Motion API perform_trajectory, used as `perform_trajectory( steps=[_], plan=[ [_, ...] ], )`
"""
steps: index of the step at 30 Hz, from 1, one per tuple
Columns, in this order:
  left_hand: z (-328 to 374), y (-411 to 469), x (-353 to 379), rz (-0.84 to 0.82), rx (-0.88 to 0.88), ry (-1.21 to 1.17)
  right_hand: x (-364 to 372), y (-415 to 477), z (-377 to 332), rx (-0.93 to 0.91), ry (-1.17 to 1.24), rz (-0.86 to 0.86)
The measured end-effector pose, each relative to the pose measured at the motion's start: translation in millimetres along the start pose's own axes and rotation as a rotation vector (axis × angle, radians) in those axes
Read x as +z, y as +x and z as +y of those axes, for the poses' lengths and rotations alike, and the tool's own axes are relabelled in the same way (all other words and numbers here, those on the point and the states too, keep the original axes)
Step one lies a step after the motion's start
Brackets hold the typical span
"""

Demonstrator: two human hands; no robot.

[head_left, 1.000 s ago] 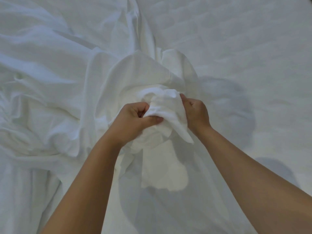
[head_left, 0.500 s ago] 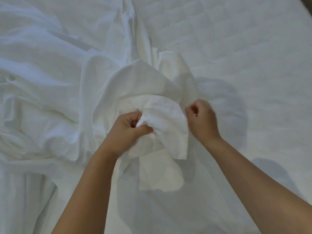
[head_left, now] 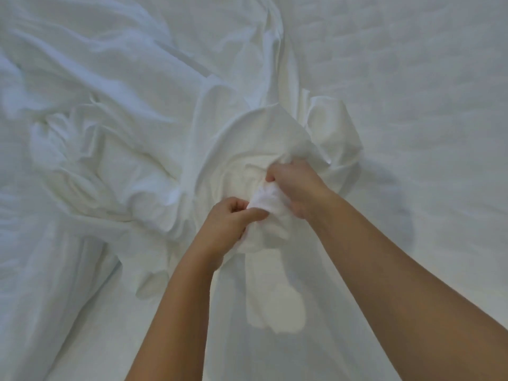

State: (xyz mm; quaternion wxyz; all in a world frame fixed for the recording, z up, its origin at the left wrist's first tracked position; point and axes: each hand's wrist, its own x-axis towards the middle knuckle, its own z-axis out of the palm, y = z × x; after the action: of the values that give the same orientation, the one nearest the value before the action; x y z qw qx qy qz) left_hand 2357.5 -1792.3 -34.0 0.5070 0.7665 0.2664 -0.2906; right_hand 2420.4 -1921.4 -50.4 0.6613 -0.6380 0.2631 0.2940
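1. The white sheet lies rumpled on the mattress, with 1 bunched fold raised at centre.
2. Judged light, soft and limp. It will slump unless taken at a hem or corner.
3. Left grip: thumb and fingers curled, pinching the fold.
4. Right grip: fingers clamped around the same fold, just beside the left.

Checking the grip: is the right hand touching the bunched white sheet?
Touching. The head view shows the right hand with fingers curled into the bunched white sheet.
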Motion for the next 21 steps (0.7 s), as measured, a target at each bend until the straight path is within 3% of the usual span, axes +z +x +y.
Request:
perform_trajectory(
  steps=[2, 4, 7, 10, 12, 16, 19, 21],
  plan=[
    [-8.4, -10.3, -3.8, -0.043, -0.278, -0.243, -2.8, -5.1, 3.2, -0.039, 0.002, 0.025],
    [-14.9, -14.0, -0.7, -0.103, -0.414, -0.362, -10.1, -14.0, 7.4, -0.037, -0.038, -0.005],
    [-6.2, -7.8, 20.2, -0.071, -0.421, -0.538, -17.1, -28.5, 12.7, -0.028, -0.274, -0.084],
    [24.1, 3.9, 44.5, 0.003, -0.367, -1.096, -19.2, -41.6, 0.2, -0.160, -0.397, -0.090],
    [50.3, 2.3, 55.0, 0.118, -0.229, -1.268, -27.8, -48.9, -17.9, -0.223, -0.352, -0.109],
    [98.7, -34.8, 69.7, 0.382, 0.127, -1.208, -66.5, -75.1, -60.1, -0.140, -0.021, -0.262],
    [129.0, -86.7, 113.4, 0.565, 0.305, -0.800, -130.3, -110.5, -68.9, -0.138, 0.186, -0.337],
    [134.9, -123.4, 171.9, 0.555, 0.379, -0.582, -193.3, -137.2, -49.7, -0.154, 0.228, -0.313]
  ],
)
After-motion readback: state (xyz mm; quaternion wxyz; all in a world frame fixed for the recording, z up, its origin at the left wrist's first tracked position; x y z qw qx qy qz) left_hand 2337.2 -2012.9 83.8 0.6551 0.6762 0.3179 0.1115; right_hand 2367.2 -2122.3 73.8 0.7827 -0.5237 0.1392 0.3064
